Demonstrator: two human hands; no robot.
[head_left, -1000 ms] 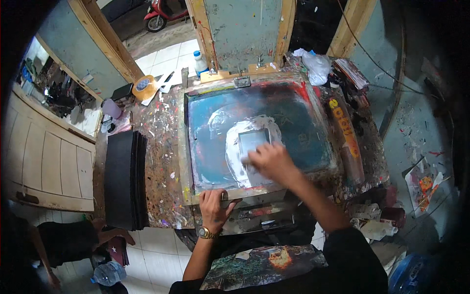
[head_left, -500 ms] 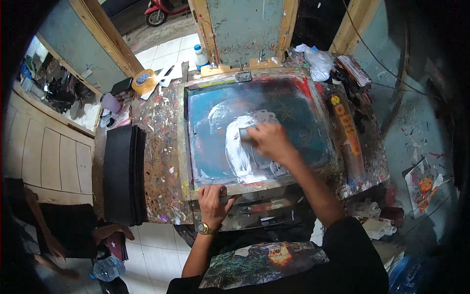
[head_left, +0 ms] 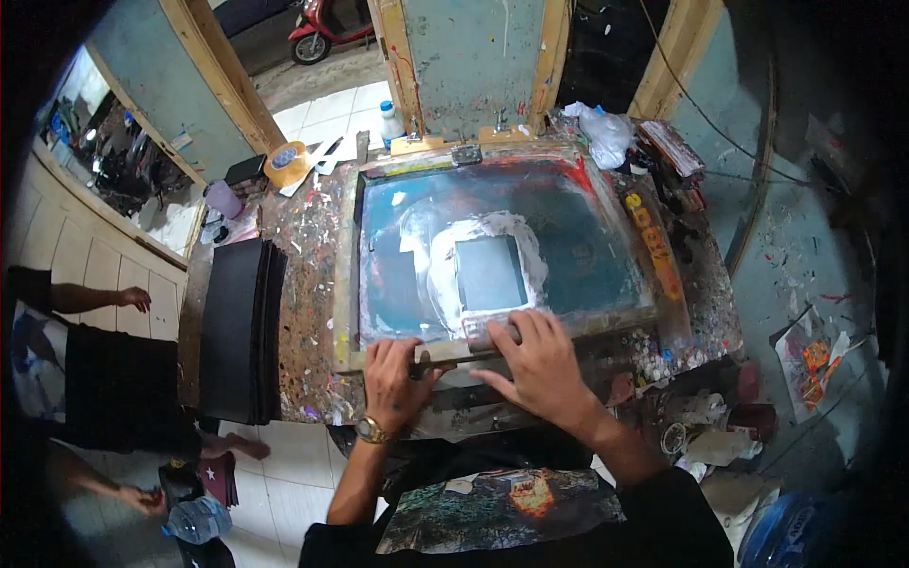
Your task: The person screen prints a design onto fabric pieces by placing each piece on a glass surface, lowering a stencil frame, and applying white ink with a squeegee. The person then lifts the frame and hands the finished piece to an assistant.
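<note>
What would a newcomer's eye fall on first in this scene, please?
Most likely the blue screen in its wooden frame, mid-table, where smeared white paint borders a grey-blue rectangle. Next, perhaps, the left hand and right hand at the frame's near edge. The stack of black sheets on the left side of the paint-spattered table also stands out.

Paint-spattered wooden table (head_left: pixel 308 275), wood-framed blue screen (head_left: pixel 488 270) mounted centrally, black rectangular sheets (head_left: pixel 229 331) stacked between eight and nine o'clock, white plastic bag (head_left: pixel 609 140) set at two.
</note>
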